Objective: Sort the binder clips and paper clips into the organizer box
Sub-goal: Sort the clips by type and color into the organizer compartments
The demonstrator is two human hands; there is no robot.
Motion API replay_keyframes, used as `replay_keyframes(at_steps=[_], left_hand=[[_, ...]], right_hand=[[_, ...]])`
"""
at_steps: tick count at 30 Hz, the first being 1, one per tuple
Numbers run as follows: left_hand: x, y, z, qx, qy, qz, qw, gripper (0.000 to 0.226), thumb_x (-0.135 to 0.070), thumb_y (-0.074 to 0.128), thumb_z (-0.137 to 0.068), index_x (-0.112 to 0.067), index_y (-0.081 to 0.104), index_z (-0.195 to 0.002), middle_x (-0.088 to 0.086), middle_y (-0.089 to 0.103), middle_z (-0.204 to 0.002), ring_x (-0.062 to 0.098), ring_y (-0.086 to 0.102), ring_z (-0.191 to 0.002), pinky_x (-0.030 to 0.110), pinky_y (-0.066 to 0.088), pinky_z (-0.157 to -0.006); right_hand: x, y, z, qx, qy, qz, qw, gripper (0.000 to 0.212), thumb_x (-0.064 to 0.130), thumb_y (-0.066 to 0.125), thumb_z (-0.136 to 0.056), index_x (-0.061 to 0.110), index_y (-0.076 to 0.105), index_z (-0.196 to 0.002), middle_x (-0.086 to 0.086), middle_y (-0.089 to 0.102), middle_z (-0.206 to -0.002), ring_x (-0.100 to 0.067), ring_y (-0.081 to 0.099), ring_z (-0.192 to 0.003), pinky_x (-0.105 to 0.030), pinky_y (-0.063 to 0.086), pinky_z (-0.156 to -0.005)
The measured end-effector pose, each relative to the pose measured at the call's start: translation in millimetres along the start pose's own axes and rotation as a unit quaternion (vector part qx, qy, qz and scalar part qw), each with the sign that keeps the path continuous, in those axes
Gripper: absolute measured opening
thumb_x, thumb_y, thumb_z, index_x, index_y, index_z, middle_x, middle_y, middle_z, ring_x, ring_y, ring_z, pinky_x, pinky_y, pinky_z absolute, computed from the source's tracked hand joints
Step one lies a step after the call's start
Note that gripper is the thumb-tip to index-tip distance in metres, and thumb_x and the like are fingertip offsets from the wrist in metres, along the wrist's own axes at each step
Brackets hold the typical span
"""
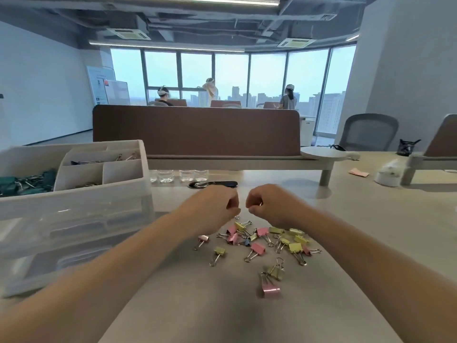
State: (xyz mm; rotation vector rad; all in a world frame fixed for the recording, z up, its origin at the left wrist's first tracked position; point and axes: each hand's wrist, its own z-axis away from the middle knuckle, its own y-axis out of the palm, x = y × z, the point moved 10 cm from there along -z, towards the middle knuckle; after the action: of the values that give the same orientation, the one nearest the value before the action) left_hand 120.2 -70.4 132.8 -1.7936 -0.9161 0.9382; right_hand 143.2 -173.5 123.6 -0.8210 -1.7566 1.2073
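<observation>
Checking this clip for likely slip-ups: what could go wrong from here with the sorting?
1. Both hands, left hand and right hand, are closed above the pile of clips; whatever small item they pinch could drop back in.
2. The pink clips and yellow clips lie tangled, so lifting one may drag others.
3. The organizer box sits off to the left, so clips could fall during the carry.

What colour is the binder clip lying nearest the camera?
Pink, with silver wire handles; the binder clip shows in the head view.
</observation>
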Motion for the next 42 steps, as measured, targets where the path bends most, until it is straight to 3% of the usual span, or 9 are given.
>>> replay_keyframes(at_steps=[6, 9, 13, 18, 22, 27, 32, 42], left_hand=[[-5.6, 76.0, -17.0, 0.101, -0.016, -0.018, 0.995, 0.016, -0.025, 0.054, -0.094, -0.019, 0.066, -0.103, 0.001, 0.064, -0.105, 0.021, 0.058, -0.093, 0.029, 0.045, -0.077], [1.3, 103.1, -25.9, 0.133, -0.017, -0.041, 0.990, 0.021, -0.019, 0.054, -0.094, -0.018, 0.066, -0.111, 0.003, 0.064, -0.111, 0.022, 0.059, -0.099, 0.028, 0.042, -0.078], [14.1, 133.9, -36.2, 0.171, -0.032, -0.060, 0.983, 0.024, -0.023, 0.058, -0.092, -0.025, 0.066, -0.115, 0.001, 0.065, -0.116, 0.024, 0.062, -0.101, 0.029, 0.050, -0.078], [16.6, 145.4, -44.9, 0.161, -0.022, -0.076, 0.984, 0.024, -0.031, 0.066, -0.084, -0.026, 0.066, -0.107, 0.001, 0.061, -0.110, 0.027, 0.061, -0.100, 0.038, 0.053, -0.082], [15.7, 154.2, -46.3, 0.162, -0.011, -0.097, 0.982, 0.016, -0.029, 0.065, -0.087, -0.018, 0.065, -0.099, 0.007, 0.063, -0.101, 0.027, 0.062, -0.089, 0.033, 0.050, -0.071], [14.7, 154.5, -44.4, 0.151, -0.005, -0.070, 0.986, 0.018, -0.027, 0.065, -0.088, -0.020, 0.061, -0.104, 0.004, 0.060, -0.102, 0.024, 0.059, -0.092, 0.030, 0.043, -0.070], [20.4, 154.0, -43.0, 0.159, -0.003, -0.076, 0.984, 0.025, -0.027, 0.068, -0.085, -0.020, 0.061, -0.108, 0.004, 0.057, -0.104, 0.025, 0.058, -0.092, 0.038, 0.052, -0.080], [20.7, 157.0, -38.6, 0.187, 0.015, -0.093, 0.978, 0.014, -0.024, 0.064, -0.088, -0.019, 0.061, -0.100, 0.005, 0.058, -0.098, 0.027, 0.059, -0.093, 0.035, 0.050, -0.077]], right_hand=[[-51.4, 23.5, 10.5, 0.015, 0.027, 0.000, 1.000, 0.017, 0.014, 0.057, -0.096, 0.016, 0.070, -0.106, 0.006, 0.061, -0.100, -0.008, 0.051, -0.084, -0.009, 0.031, -0.061], [-75.4, 33.4, 11.0, 0.020, 0.053, -0.009, 0.998, 0.015, 0.018, 0.059, -0.095, 0.019, 0.069, -0.105, 0.006, 0.064, -0.102, -0.008, 0.054, -0.086, -0.014, 0.037, -0.065], [-97.5, 47.4, 9.9, 0.029, 0.082, -0.013, 0.996, 0.015, 0.021, 0.056, -0.095, 0.026, 0.067, -0.103, 0.010, 0.064, -0.100, -0.012, 0.058, -0.090, -0.026, 0.047, -0.077], [-106.6, 60.3, 10.1, 0.031, 0.083, -0.018, 0.996, 0.018, 0.019, 0.054, -0.093, 0.027, 0.068, -0.101, 0.011, 0.060, -0.093, -0.011, 0.054, -0.088, -0.024, 0.040, -0.070], [-109.4, 67.5, 10.9, 0.033, 0.083, -0.013, 0.996, 0.019, 0.021, 0.052, -0.094, 0.026, 0.067, -0.104, 0.007, 0.064, -0.103, -0.013, 0.053, -0.091, -0.019, 0.033, -0.059], [-111.4, 76.3, 10.7, 0.042, 0.085, -0.033, 0.995, 0.015, 0.019, 0.052, -0.093, 0.024, 0.066, -0.095, 0.004, 0.066, -0.099, -0.018, 0.060, -0.092, -0.034, 0.052, -0.079], [-112.5, 72.3, 9.9, 0.014, 0.086, -0.051, 0.995, 0.019, 0.018, 0.050, -0.091, 0.023, 0.068, -0.095, 0.003, 0.067, -0.097, -0.015, 0.060, -0.086, -0.032, 0.053, -0.075], [-103.7, 73.0, 7.8, 0.024, 0.078, -0.058, 0.995, 0.017, 0.019, 0.050, -0.093, 0.023, 0.066, -0.095, 0.003, 0.067, -0.095, -0.016, 0.062, -0.085, -0.032, 0.054, -0.074]])
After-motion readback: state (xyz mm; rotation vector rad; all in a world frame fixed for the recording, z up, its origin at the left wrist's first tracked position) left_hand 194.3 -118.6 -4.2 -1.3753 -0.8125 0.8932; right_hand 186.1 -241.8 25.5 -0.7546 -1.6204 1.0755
